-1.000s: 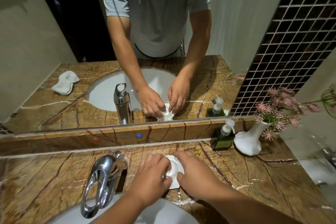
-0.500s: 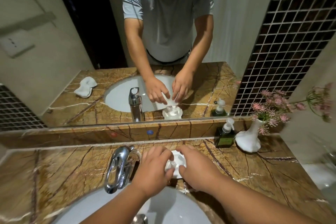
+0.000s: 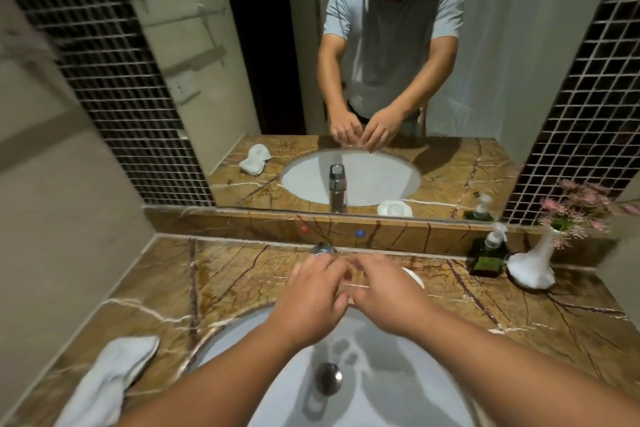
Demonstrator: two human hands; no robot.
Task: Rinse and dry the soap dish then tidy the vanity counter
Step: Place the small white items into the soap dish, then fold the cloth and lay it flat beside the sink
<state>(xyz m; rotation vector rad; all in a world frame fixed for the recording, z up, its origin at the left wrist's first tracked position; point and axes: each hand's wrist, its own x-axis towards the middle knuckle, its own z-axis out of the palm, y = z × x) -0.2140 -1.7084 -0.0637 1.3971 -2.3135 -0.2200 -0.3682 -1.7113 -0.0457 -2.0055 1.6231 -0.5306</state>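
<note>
- Your left hand (image 3: 311, 298) and right hand (image 3: 384, 291) hover together above the back rim of the basin, fingertips nearly meeting; motion blur hides whether the fingers pinch anything, so their grip cannot be told.
- The soap dish (image 3: 414, 277), white and glossy with a curved rim, sits on the counter just behind your right hand, mostly hidden by it; its mirror image shows a scalloped oval shape.
- The vanity counter (image 3: 214, 288) is polished brown marble, crossed by white and dark red veins, with a matching upstand under the mirror (image 3: 381, 80).
- The sink (image 3: 374, 378) is a smooth white oval bowl set under the stone, with a round metal drain plug (image 3: 328, 378) at the bottom.
- Only the chrome top of the faucet (image 3: 322, 248) shows above your hands.
- A crumpled white towel (image 3: 107, 381), soft and nubby, lies on the counter left of the basin.
- At the far right stand a dark green square pump bottle (image 3: 487, 255) with a white pump; its label is unreadable.
- Just beside it, a white bulb-bottomed vase (image 3: 531, 265) holds feathery pink flowers (image 3: 578, 215).
- A red dot and a blue dot mark the upstand.
</note>
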